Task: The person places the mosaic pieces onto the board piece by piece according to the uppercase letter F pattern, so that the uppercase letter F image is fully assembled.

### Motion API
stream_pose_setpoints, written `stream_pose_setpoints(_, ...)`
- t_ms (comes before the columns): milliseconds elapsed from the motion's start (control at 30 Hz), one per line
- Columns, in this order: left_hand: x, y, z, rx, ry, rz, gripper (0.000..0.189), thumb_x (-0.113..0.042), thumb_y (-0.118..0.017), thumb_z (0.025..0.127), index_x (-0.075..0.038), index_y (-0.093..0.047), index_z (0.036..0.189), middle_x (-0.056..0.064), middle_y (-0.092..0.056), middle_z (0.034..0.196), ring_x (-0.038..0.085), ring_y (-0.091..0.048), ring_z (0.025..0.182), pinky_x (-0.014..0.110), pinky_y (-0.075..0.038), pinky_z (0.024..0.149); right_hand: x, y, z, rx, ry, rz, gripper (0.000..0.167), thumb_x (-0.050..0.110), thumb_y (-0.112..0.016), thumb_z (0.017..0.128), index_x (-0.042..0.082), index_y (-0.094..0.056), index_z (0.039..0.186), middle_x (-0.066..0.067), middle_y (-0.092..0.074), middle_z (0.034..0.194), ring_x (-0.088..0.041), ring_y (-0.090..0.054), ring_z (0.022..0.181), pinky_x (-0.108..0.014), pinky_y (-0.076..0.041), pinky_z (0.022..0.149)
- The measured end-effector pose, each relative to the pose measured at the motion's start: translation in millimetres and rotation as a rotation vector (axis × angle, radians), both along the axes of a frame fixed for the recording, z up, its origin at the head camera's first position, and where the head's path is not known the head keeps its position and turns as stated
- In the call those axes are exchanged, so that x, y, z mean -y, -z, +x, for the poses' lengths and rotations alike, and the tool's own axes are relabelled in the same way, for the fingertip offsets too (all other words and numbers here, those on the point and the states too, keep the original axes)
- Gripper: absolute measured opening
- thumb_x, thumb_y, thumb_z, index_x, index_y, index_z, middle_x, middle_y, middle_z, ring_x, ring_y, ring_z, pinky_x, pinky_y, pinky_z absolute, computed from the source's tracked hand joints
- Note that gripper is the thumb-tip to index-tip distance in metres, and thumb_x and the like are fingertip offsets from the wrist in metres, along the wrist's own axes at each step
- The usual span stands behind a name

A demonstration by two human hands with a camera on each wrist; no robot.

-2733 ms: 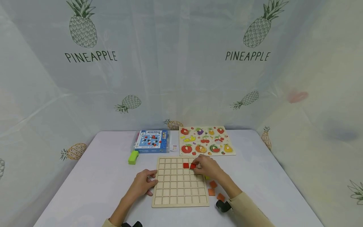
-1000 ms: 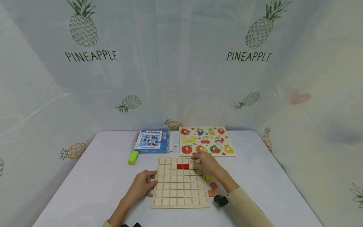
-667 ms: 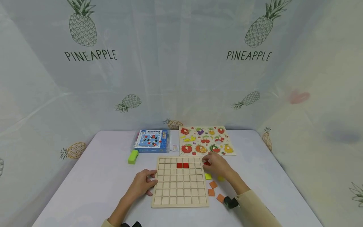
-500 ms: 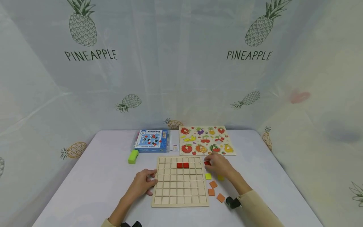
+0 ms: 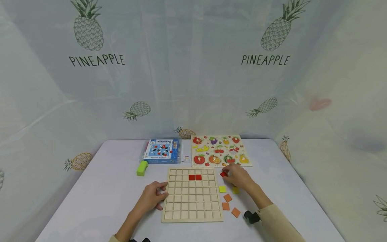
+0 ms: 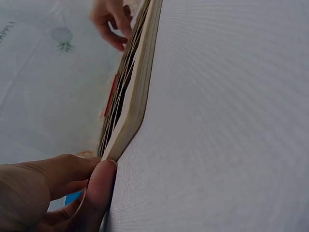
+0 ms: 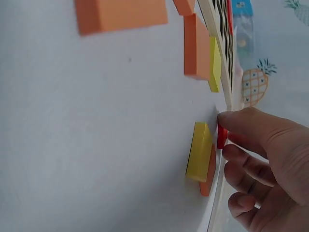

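A pale wooden grid board (image 5: pixel 184 218) lies flat on the table, with two red square tiles (image 5: pixel 195 177) side by side in its second row from the far edge. My left hand (image 5: pixel 150 196) rests its thumb and fingertips against the board's left edge; in the left wrist view the thumb (image 6: pixel 102 183) presses on the board's side. Just off the board's far right corner, my right hand (image 5: pixel 239 176) pinches another red tile (image 5: pixel 223 174) between thumb and fingers. That red tile (image 7: pixel 221 137) is partly covered by the fingers in the right wrist view.
Two yellow tiles (image 5: pixel 222 189) and several orange tiles (image 5: pixel 225 206) lie right of the board. Behind it are a blue boxed set (image 5: pixel 161 151) and a fruit puzzle board (image 5: pixel 221 151). A green block (image 5: pixel 141 168) stands at the far left.
Two red tiles now sit side by side, one cell further left than before. My right hand has left the board, moved right and taken hold of another red tile. The left hand stays put.
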State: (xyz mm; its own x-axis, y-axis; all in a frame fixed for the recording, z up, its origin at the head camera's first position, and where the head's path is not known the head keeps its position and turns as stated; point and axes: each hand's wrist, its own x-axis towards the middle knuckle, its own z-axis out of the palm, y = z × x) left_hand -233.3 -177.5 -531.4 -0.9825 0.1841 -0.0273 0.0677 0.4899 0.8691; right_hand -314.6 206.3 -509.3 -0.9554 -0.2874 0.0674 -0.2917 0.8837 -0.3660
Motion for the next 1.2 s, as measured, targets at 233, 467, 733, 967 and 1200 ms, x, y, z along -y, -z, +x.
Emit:
stream_pose_setpoints(233,-0.8,-0.5,0.8,0.003,-0.004,-0.008,0.05,-0.006,-0.072,0.086,0.004,-0.057,0.133,0.01,-0.057,0.101,0.013,-0.06,0.058,0.029,-0.058,0.042,-6,-1.2,0.0,0.001,0.007,0.033,0.029,0.026,-0.079,0.082,0.015,-0.074,0.108,0.002,-0.065,0.096,-0.014,-0.053,0.085,-0.032,-0.055,0.072)
stream_pose_setpoints(467,-0.8,-0.8,2.3,0.011,-0.002,0.008,0.051,-0.006,-0.072,0.086,0.005,-0.056,0.133,0.011,-0.057,0.101,0.013,-0.06,0.059,0.03,-0.058,0.042,-5,-1.3,0.0,0.025,0.024,0.016,0.027,0.025,-0.079,0.082,0.014,-0.074,0.107,0.001,-0.066,0.097,-0.014,-0.053,0.084,-0.033,-0.057,0.073)
stream_pose_setpoints(733,0.6,1.0,1.1,0.002,0.006,0.004,0.05,-0.007,-0.072,0.086,0.004,-0.057,0.133,0.011,-0.057,0.101,0.014,-0.061,0.056,0.03,-0.058,0.042,-5,-1.2,1.0,0.002,0.005,0.001,0.025,0.024,-0.079,0.082,0.015,-0.075,0.106,0.002,-0.067,0.097,-0.014,-0.053,0.082,-0.03,-0.055,0.07)
stream_pose_setpoints(967,0.6,2.1,1.9,0.001,0.006,0.005,0.05,-0.005,-0.072,0.086,0.005,-0.057,0.133,0.011,-0.058,0.101,0.014,-0.06,0.054,0.031,-0.058,0.041,1,-6.6,1.9,-0.035,-0.024,-0.012,0.028,0.023,-0.078,0.083,0.014,-0.074,0.109,0.004,-0.07,0.097,-0.016,-0.061,0.09,-0.041,-0.059,0.086)
stream_pose_setpoints(1200,0.1,2.5,1.3,-0.008,0.003,0.003,0.05,-0.004,-0.072,0.086,0.005,-0.057,0.133,0.011,-0.057,0.101,0.012,-0.06,0.055,0.03,-0.058,0.041,18,-10.4,1.5,-0.108,-0.141,-0.038,0.026,0.021,-0.078,0.083,0.012,-0.074,0.107,0.003,-0.068,0.096,-0.016,-0.062,0.091,-0.038,-0.059,0.084)
